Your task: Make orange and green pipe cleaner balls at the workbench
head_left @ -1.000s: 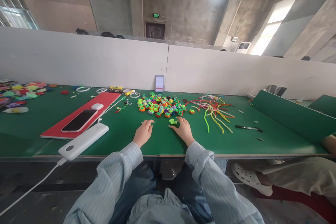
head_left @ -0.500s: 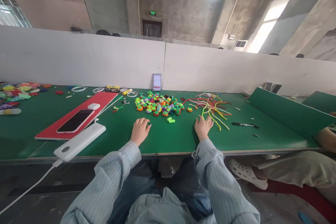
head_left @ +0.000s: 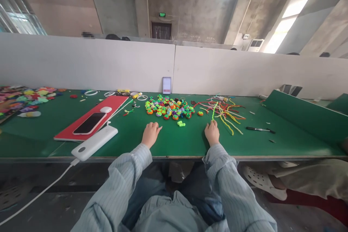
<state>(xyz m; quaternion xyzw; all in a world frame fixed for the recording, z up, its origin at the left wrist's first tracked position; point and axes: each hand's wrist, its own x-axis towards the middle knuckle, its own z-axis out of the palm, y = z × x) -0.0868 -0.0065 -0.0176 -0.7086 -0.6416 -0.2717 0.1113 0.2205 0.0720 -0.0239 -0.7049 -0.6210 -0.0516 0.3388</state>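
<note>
My right hand (head_left: 212, 133) is closed on a bright green pipe cleaner (head_left: 214, 111), which sticks up and away from its fingers. Several red, pink, yellow and cream pipe cleaners (head_left: 231, 115) lie in a loose spread just beyond that hand. My left hand (head_left: 150, 135) rests on the green table, holding nothing, its fingers loosely bent and the thumb stretched apart. Between and beyond both hands is a pile of small colourful fuzzy balls with green tops (head_left: 170, 108). A few short lime-green coiled pieces (head_left: 181, 124) lie nearer, in front of the pile.
To the left, a red folder (head_left: 65, 128) carries a phone (head_left: 89, 123), with a white power bank (head_left: 95, 143) and cable beside it. A black pen (head_left: 260, 129) lies right, near a green divider (head_left: 304, 119). Another phone (head_left: 166, 85) leans on the white partition (head_left: 108, 61).
My right hand has closed on the bright green pipe cleaner, which now points up from its fingers. My left hand has barely moved. The view has turned slightly left.
</note>
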